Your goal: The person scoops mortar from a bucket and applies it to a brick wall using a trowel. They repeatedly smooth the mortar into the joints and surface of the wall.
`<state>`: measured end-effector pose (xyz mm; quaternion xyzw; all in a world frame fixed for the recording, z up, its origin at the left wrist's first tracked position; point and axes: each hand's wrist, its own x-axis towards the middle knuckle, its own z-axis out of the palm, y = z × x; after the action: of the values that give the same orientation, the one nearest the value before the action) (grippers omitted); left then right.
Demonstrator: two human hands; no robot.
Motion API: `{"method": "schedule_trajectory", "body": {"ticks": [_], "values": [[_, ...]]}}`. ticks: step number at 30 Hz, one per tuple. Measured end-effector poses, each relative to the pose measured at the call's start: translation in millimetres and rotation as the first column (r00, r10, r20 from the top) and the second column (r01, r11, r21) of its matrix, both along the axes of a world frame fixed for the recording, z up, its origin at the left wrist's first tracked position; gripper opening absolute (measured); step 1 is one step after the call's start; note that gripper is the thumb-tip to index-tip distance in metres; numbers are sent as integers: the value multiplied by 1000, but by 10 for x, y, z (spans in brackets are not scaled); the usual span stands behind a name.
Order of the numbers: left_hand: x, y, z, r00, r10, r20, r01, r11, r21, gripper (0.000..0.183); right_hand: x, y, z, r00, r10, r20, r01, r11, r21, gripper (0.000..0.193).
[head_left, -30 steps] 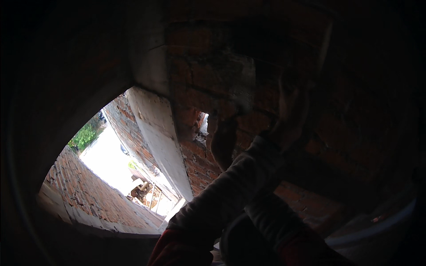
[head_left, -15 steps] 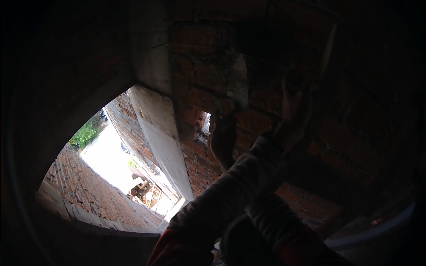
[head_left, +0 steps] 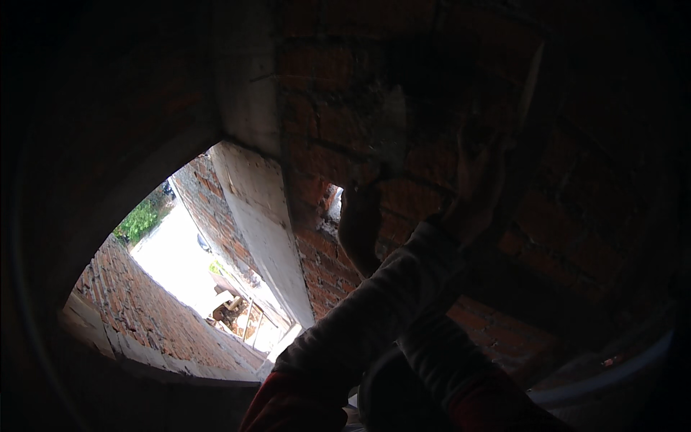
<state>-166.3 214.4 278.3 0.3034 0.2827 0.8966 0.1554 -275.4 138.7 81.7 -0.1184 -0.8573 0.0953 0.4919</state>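
Observation:
My forearms cross in dark grey and red sleeves before a shadowed brick wall [head_left: 327, 270]. My left hand [head_left: 475, 187] reaches up on the right side, thumb and fingers pointing upward, near a very dark patch on the bricks. To its left is my right hand [head_left: 360, 225], a dark silhouette beside a small bright hole [head_left: 334, 203] in the wall. Above the right hand is a faint pale grey patch [head_left: 392, 126]; I cannot make out what it is. Deep shadow hides the fingertips and anything they may hold.
A pale concrete post [head_left: 248, 93] runs up left of the bricks. Left of it, a large opening shows a sunlit ground [head_left: 169, 241], green foliage [head_left: 140, 219], another brick wall [head_left: 137, 302] and rubble [head_left: 234, 309]. A narrow pale edge [head_left: 533, 79] stands at upper right.
The pale patch above my right hand looks dimmer, and a thin bright line near the post has faded. Both hands stay in nearly the same place.

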Motion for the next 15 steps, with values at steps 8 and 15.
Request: {"method": "schedule_trajectory", "body": {"ticks": [8,15], "values": [[16,-7,18,999,22,31,-20,999,-34,36,22,-7,-14,980,176,-92,-195,941,-277,27],[-16,-16,1,1000,-20,23,22,997,-72,30,109,3,0,928,306,-211,-371,738,-563,31]]}}
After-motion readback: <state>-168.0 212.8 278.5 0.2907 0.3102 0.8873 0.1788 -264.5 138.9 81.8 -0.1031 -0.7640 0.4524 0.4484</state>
